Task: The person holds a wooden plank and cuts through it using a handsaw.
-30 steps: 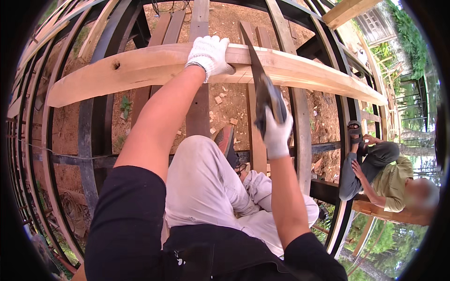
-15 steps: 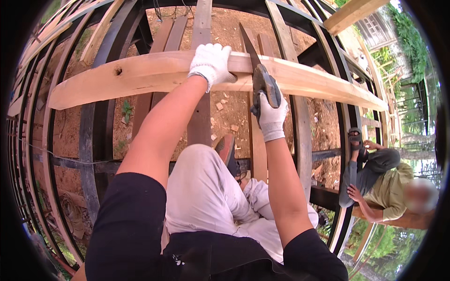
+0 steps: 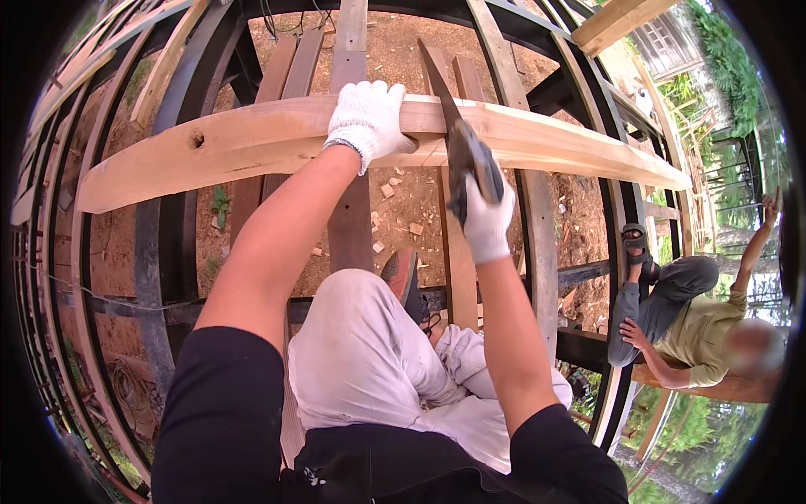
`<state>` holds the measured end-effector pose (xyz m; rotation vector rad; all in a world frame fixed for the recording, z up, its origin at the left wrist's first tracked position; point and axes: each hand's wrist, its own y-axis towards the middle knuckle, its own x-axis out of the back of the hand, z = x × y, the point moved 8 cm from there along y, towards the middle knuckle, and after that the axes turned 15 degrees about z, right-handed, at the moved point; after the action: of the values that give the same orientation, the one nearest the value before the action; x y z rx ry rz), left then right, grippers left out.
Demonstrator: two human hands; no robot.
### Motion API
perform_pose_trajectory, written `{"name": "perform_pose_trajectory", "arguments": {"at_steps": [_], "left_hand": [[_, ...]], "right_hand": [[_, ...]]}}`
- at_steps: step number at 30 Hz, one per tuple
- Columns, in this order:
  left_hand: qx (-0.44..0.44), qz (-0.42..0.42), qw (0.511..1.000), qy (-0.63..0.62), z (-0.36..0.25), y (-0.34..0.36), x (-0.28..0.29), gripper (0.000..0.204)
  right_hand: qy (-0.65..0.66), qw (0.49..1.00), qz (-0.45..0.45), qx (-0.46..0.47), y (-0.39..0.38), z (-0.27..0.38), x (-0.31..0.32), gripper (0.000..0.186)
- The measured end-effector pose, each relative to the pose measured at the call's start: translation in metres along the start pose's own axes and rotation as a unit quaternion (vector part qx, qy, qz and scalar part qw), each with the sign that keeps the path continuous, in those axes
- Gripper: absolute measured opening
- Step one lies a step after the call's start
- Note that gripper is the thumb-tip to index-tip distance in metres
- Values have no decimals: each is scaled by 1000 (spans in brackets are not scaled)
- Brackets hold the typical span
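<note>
A long pale wooden beam [image 3: 252,139] with a dark knot near its left end lies across the frame before me. My left hand [image 3: 367,122], in a white knitted glove, is wrapped over the beam's top edge and grips it. In my gloved right hand [image 3: 489,217] is the dark handle of a handsaw [image 3: 449,101]. The saw's blade crosses the beam just right of my left hand, its tip pointing away past the far edge. Whether the teeth have cut into the wood is hard to make out.
Black steel joists and wooden battens [image 3: 541,252] run away from me, with gaps down to reddish ground strewn with wood offcuts [image 3: 416,228]. My bent knee [image 3: 353,336] is below the beam. At the right, another person [image 3: 688,328] sits on the frame with one arm raised.
My right hand has pulled the saw slightly back toward me along its stroke. My left hand stays on the beam. The other person has raised an arm.
</note>
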<state>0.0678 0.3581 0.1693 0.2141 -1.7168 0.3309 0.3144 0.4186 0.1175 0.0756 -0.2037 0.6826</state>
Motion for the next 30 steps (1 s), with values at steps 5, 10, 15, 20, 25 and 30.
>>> {"name": "perform_pose_trajectory", "arguments": {"at_steps": [5,10,15,20,25,30], "left_hand": [[8,-7,1000,7,17,0,0,87],[13,8,1000,12,17,-11,3,86],[3,-14,1000,5,14,-10,3,85],[-4,-7,1000,2,-2,3,-2,84],[12,-15,1000,6,21,-3,-7,84],[19,-4,1000,12,23,-12,4,85]], "right_hand": [[-12,999,-15,29,-38,7,-10,35],[-74,997,-5,16,-248,16,28,46],[-16,999,9,-30,-141,-10,20,55],[93,995,-15,-39,22,13,-18,54],[27,1000,-16,5,-123,-13,9,30],[76,997,-15,10,-238,24,8,29]]}}
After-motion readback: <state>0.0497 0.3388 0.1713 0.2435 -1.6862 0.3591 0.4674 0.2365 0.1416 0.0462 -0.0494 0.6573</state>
